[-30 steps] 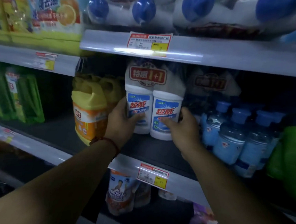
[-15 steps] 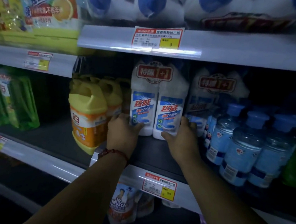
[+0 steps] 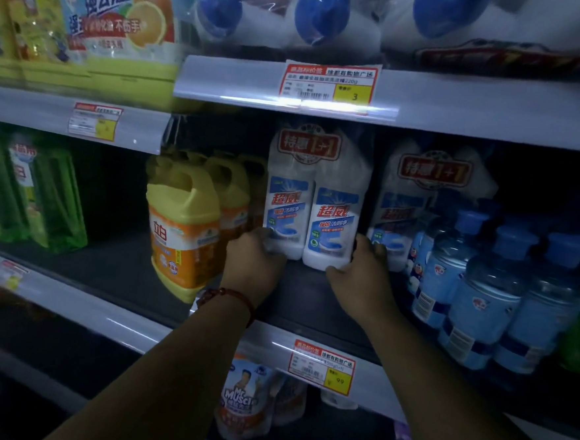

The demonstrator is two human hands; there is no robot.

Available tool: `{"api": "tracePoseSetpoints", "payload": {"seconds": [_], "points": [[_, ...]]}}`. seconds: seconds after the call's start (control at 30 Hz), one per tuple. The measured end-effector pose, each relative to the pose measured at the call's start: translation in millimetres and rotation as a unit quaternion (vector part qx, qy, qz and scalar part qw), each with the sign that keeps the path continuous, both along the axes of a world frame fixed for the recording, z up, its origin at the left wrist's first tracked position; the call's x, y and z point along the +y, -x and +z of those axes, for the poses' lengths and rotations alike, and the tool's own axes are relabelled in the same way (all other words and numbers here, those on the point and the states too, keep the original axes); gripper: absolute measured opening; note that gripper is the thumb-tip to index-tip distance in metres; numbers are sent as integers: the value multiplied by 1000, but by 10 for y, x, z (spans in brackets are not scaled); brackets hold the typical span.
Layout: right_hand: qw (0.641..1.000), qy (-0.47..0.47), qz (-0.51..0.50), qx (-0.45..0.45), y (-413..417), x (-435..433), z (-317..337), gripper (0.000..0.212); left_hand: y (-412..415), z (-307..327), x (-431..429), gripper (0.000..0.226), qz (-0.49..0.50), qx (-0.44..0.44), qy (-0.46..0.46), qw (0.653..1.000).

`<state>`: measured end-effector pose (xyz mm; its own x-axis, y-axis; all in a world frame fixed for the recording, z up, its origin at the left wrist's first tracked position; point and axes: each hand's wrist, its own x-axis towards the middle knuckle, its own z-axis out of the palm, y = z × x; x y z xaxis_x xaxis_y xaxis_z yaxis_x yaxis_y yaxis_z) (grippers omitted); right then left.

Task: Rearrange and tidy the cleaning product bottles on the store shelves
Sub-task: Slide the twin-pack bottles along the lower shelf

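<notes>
I see the twin pack (image 3: 314,201) of two smooth white plastic bottles, wrapped in glossy film, with blue labels and a red banner. It stands upright on the dark shelf (image 3: 310,300). My left hand (image 3: 254,262) grips its base at seven o'clock and my right hand (image 3: 364,269) at five o'clock, fingers curled round. A yellow jug (image 3: 181,226) stands at nine o'clock.

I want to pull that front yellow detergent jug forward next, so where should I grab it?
Grip the loop handle atop the yellow detergent jug, from the front: the loop's opening shows toward the aisle, and the body looks too wide for one hand. Free a hand first; the left hand and right hand both grip the twin pack of toilet cleaner.
</notes>
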<state>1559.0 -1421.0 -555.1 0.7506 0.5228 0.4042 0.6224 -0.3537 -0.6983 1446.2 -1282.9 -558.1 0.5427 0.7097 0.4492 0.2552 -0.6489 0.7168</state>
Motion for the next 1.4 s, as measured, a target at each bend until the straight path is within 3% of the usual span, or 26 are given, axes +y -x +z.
{"api": "tracePoseSetpoints", "payload": {"seconds": [1.1,1.3,1.4], "points": [[1000,5,12,26,-76,49,-25,56,-53,22,4,34,-6,20,13,1000],[991,-8,40,127,36,-151,193,72,184,384,-147,35,23,43,-113,992],[996,28,76,41,177,-387,431,58,412,724,-346,46,9,108,-190,976]]}}
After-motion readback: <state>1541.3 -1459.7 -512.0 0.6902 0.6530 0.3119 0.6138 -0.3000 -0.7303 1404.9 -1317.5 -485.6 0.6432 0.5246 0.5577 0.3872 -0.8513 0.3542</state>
